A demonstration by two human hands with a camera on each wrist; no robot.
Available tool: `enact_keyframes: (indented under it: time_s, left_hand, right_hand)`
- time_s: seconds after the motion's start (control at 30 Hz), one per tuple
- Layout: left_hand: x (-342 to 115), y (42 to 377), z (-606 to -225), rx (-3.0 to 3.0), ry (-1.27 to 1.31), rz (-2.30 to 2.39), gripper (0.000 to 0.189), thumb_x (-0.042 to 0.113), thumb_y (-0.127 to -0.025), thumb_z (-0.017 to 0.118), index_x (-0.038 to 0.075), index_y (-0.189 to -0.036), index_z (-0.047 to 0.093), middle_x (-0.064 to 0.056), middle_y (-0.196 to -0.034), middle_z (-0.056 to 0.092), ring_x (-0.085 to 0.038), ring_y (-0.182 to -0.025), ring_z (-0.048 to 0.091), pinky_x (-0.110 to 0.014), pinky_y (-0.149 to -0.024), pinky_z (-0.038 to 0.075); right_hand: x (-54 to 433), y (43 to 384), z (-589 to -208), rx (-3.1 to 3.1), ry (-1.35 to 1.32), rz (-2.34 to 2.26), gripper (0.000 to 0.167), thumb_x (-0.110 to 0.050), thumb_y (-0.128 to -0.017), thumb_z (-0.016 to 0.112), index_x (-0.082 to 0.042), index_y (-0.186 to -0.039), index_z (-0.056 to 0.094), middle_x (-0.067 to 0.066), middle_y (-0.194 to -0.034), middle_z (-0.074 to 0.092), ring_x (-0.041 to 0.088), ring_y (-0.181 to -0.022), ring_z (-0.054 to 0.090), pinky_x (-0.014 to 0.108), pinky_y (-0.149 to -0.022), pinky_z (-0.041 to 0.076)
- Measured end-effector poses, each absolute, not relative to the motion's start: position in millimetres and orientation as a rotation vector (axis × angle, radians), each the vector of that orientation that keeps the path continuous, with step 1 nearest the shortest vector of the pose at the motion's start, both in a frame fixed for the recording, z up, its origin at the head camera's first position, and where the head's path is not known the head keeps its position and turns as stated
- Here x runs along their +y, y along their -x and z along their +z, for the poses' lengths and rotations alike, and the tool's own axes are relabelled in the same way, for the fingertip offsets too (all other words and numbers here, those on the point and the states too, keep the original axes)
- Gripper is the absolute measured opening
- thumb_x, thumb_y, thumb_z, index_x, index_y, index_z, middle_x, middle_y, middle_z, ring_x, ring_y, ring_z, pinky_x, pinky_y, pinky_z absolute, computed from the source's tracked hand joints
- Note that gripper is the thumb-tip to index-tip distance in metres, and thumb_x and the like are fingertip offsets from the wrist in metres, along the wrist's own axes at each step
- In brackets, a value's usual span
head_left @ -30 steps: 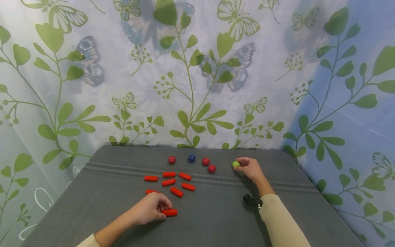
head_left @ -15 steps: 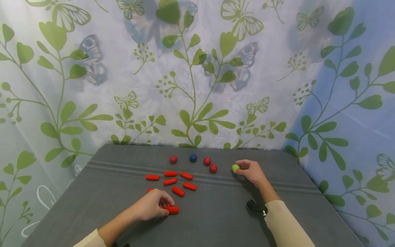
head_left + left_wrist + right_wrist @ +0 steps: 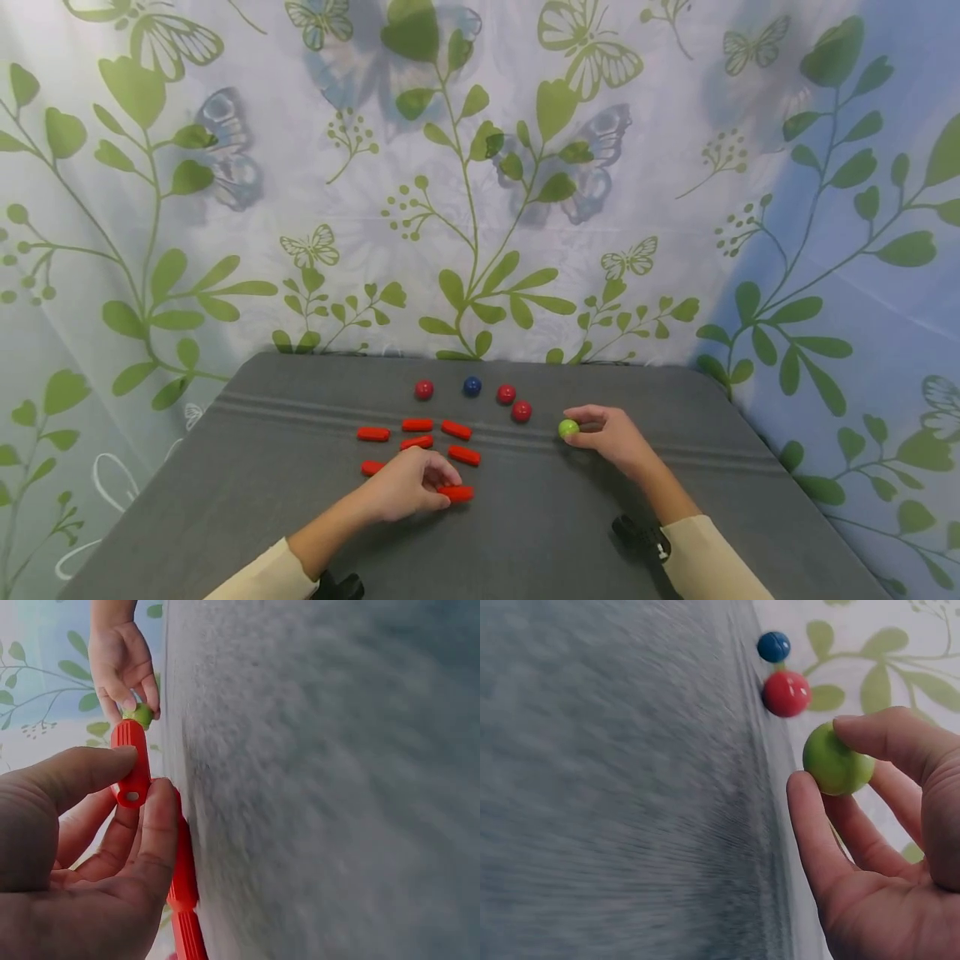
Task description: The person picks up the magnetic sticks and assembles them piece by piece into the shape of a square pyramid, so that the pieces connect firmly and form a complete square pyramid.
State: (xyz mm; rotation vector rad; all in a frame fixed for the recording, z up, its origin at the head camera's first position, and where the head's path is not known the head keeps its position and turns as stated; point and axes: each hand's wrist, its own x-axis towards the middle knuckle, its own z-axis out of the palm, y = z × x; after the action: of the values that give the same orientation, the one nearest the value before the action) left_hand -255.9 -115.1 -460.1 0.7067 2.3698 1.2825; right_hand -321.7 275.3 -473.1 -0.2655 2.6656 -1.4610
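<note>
- Seven red bars show in the head view: six on the grey table (image 3: 555,525), one, the held bar (image 3: 457,494), in the left hand (image 3: 408,487).
- Balls: three red, one blue (image 3: 472,386), one green (image 3: 568,429).
- The held bar lies nearly crosswise, its long axis running left to right; in the left wrist view its far end points toward the green ball and its near end shows a small pale spot.
- It is nearer the person than the other visible bars, raised off the table.
- Left thumb and fingers pinch it, parted only by its thickness.
- The right hand (image 3: 609,435) pinches the green ball between thumb and fingers, parted by the ball's width, right of the red balls (image 3: 521,412).
</note>
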Motion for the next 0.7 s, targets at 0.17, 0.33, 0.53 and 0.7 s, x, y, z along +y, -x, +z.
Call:
enact_keyframes:
  time_s: [0.17, 0.33, 0.53, 0.7]
  left_hand:
    - [-100, 261, -460, 2.378, -0.744, 1.295, 0.019, 0.008, -0.087, 0.081, 0.017, -0.102, 0.076, 0.005, -0.100, 0.073, -0.010, -0.090, 0.066, -0.024, -0.078, 0.057]
    - [-86, 265, -461, 2.406, -0.801, 1.284, 0.018, 0.009, -0.087, 0.082, 0.015, -0.103, 0.076, 0.004, -0.102, 0.074, -0.009, -0.089, 0.066, -0.023, -0.078, 0.056]
    - [-72, 270, -459, 2.418, -0.752, 1.274, 0.017, 0.011, -0.088, 0.081, 0.020, -0.102, 0.077, 0.008, -0.100, 0.073, -0.008, -0.090, 0.066, -0.026, -0.080, 0.056]
    - [-60, 274, -458, 2.439, -0.730, 1.288, 0.017, 0.011, -0.086, 0.082, 0.019, -0.101, 0.078, 0.008, -0.097, 0.072, -0.008, -0.088, 0.065, -0.028, -0.081, 0.055]
  right_hand:
    - [269, 310, -475, 2.601, 0.294, -1.505, 0.048, -0.021, -0.085, 0.085, -0.006, -0.128, 0.070, 0.013, -0.129, 0.070, 0.027, -0.115, 0.069, 0.035, -0.086, 0.056]
    - [265, 298, -477, 2.534, 0.320, -1.547, 0.045, -0.020, -0.084, 0.086, -0.004, -0.123, 0.071, 0.014, -0.123, 0.072, 0.023, -0.108, 0.070, 0.031, -0.082, 0.056]
    - [261, 287, -476, 2.502, 0.292, -1.573, 0.043, -0.020, -0.081, 0.088, -0.004, -0.118, 0.071, 0.010, -0.114, 0.075, 0.017, -0.101, 0.071, 0.028, -0.080, 0.057]
    - [260, 280, -476, 2.433, 0.319, -1.593, 0.044, -0.017, -0.081, 0.088, 0.000, -0.117, 0.070, 0.011, -0.110, 0.075, 0.018, -0.099, 0.071, 0.027, -0.079, 0.058]
